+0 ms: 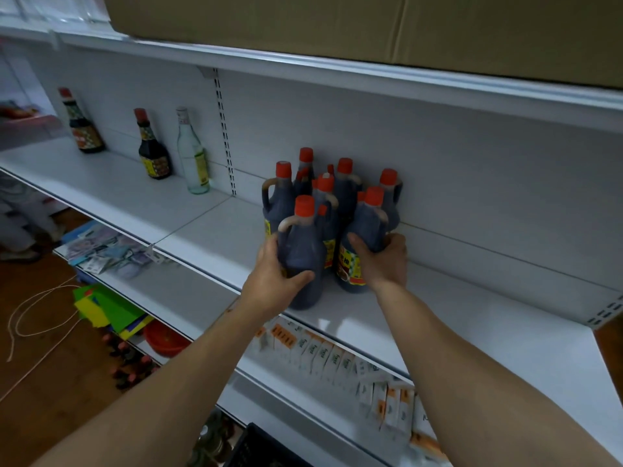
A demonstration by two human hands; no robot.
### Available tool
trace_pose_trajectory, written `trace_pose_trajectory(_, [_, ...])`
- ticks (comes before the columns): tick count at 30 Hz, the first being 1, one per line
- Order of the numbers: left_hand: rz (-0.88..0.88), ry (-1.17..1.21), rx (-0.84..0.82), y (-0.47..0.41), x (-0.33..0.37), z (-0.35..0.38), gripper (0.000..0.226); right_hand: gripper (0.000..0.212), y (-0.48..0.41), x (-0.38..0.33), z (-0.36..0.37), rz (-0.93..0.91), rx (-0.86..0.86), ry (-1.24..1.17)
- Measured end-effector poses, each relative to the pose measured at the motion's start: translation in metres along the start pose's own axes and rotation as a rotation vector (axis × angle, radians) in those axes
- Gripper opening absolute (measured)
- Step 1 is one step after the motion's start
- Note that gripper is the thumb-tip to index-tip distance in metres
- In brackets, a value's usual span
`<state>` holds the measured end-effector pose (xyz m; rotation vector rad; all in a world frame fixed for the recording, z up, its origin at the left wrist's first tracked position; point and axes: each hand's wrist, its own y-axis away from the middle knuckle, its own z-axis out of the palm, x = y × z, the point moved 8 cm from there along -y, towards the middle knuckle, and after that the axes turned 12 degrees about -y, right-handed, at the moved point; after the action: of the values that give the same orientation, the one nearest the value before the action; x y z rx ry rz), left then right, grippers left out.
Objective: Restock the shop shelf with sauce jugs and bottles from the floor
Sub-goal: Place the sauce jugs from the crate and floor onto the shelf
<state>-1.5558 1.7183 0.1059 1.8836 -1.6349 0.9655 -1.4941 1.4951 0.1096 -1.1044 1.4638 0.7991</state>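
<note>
Head view: left hand (273, 281) and right hand (384, 261) each clasp a dark red-capped plastic sauce jug (300, 257), pressing both against the jug cluster (337, 187) to close ranks.

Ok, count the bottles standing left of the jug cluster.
3: a dark sauce bottle far left, a second dark bottle mid-shelf, a clear bottle beside the slotted upright. None look hidden.
</note>
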Motion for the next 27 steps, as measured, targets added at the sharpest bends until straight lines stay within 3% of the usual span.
trace_pose_trajectory(11, [0.078, -0.06, 0.064, -0.001, -0.001, -0.007, 0.069, 0.035, 0.02, 0.005, -0.005, 0.096, 0.0, -0.02])
trace_pose_trajectory(27, [0.111, -0.081, 0.037, -0.004, 0.0, -0.01, 0.065, 0.038, 0.02, 0.003, -0.006, 0.108, -0.02, 0.054])
